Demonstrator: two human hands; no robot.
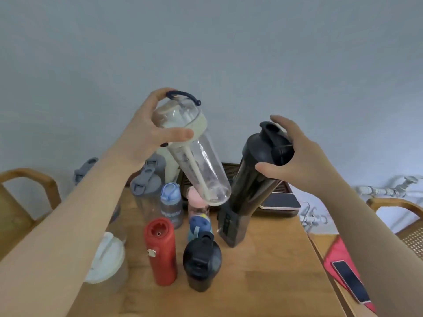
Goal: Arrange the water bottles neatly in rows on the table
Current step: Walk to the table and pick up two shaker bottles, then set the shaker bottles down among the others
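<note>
— So, what does each hand hold?

— Left hand [146, 131] grips the cream-coloured lid end of a clear plastic bottle with a cream straw inside [196, 161]; its fingers [176, 134] wrap the lid, and the bottle hangs tilted in the air, base pointing down toward the wooden tabletop [263, 271]. Right hand [295, 156] clasps a tall dark translucent shaker bottle with a black flip lid [254, 179] near the top, thumb on the near side, other fingers curled over the cap. It leans too; whether its base touches the wood I cannot tell.

— And the rest?

— Standing below: a red cylindrical bottle [161, 250], just beside it a short black shaker bottle [201, 261], behind them a small blue-lidded bottle [170, 202], a pink-topped bottle [196, 202], one with a blue and yellow cap [199, 224], and grey-lidded clear bottles [146, 184]. A white-lidded container [107, 257] sits at the left, partly hidden by the forearm.

— Anything off to the side?

— A dark phone [350, 281] on a red sleeve at the right.
</note>
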